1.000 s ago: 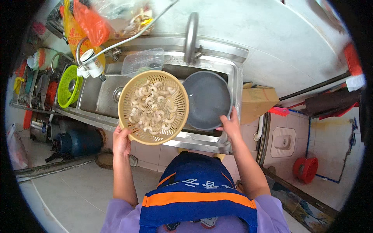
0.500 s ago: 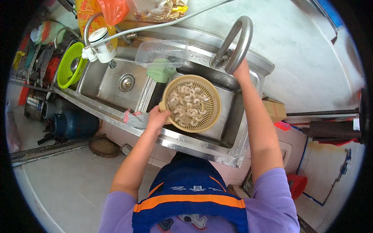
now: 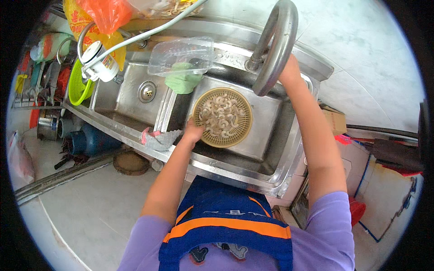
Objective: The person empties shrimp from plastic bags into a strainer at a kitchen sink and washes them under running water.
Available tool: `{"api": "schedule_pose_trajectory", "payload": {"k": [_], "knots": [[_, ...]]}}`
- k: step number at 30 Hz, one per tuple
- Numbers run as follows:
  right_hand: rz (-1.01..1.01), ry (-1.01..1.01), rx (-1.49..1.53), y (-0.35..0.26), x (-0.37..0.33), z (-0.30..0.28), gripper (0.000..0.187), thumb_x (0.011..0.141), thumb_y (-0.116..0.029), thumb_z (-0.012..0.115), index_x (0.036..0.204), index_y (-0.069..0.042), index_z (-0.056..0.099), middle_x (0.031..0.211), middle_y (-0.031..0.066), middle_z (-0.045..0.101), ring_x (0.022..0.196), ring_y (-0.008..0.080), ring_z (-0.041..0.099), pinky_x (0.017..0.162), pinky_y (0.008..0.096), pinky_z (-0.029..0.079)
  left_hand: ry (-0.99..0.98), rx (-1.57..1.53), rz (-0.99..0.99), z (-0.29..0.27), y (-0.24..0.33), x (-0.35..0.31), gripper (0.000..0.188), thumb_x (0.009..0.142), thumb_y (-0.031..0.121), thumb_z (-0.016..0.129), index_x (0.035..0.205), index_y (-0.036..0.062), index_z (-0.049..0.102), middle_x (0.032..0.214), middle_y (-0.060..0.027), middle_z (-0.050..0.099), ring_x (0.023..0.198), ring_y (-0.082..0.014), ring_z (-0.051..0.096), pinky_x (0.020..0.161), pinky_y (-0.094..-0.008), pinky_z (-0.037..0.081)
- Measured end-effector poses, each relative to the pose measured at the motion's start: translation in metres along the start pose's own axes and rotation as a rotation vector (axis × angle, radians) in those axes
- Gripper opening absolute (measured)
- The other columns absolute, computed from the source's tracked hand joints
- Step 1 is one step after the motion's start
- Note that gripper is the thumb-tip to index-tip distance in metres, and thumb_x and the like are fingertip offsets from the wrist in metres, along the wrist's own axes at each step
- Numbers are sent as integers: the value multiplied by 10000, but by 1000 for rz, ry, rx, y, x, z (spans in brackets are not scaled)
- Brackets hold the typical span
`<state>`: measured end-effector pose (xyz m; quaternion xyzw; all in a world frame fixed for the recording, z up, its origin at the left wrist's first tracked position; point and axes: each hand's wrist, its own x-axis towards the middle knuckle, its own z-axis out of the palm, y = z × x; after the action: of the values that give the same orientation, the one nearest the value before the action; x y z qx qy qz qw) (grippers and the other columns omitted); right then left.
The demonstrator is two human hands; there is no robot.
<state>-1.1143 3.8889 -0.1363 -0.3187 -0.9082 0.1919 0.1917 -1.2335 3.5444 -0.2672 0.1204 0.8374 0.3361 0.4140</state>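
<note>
A tan plastic colander [image 3: 247,128] holds peeled shrimp [image 3: 221,113] and sits low in the right-hand basin of the steel sink [image 3: 271,140]. My left hand [image 3: 194,132] grips the colander at its near left side. At the back right, my right hand [image 3: 290,70] reaches behind the curved steel faucet [image 3: 289,40]. The spout hides its fingers, so their grip does not show.
A clear plastic tray [image 3: 181,52] and a green cloth [image 3: 183,79] lie across the basin divider. A grey cloth [image 3: 162,140] rests on the front rim. A white faucet filter [image 3: 100,61] hangs over the left basin, near a green basket [image 3: 77,86].
My left hand has lowered the colander deeper into the basin. My right hand remains behind the faucet. The whole view has shifted slightly.
</note>
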Motion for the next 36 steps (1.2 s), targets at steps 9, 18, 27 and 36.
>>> {"api": "schedule_pose_trajectory", "payload": {"k": [9, 18, 27, 36], "knots": [[119, 1, -86, -12, -66, -7, 359, 744, -39, 556, 1099, -8, 521, 1053, 222, 559, 978, 371, 549, 851, 423, 454, 96, 246, 238, 33, 32, -17, 445, 716, 114, 645, 1121, -4, 506, 1027, -164, 569, 981, -282, 548, 877, -346, 434], [1255, -70, 1438, -75, -210, 116, 331, 911, -213, 464, 1210, -74, 488, 1068, 54, 574, 958, 178, 557, 792, 314, 458, -521, -839, -224, 117, 69, 8, 233, 844, 198, 548, 1000, 29, 583, 909, -102, 593, 791, -209, 578, 699, -345, 470], [1417, 136, 1710, -83, -160, 160, 404, 852, -360, 524, 1131, -67, 524, 1023, 74, 584, 890, 217, 573, 755, 352, 463, -173, -410, 82, 108, 89, -8, 529, 905, 368, 403, 1273, -12, 429, 1365, -178, 354, 1272, -288, 313, 1047, -349, 236], [1404, -11, 1702, -72, -175, 190, 294, 841, -274, 522, 1045, -70, 582, 971, 89, 607, 882, 250, 582, 754, 355, 466, -238, -252, 11, 103, 62, 8, 510, 829, 225, 519, 1284, 18, 419, 1372, -195, 331, 1270, -311, 309, 1034, -370, 272]]}}
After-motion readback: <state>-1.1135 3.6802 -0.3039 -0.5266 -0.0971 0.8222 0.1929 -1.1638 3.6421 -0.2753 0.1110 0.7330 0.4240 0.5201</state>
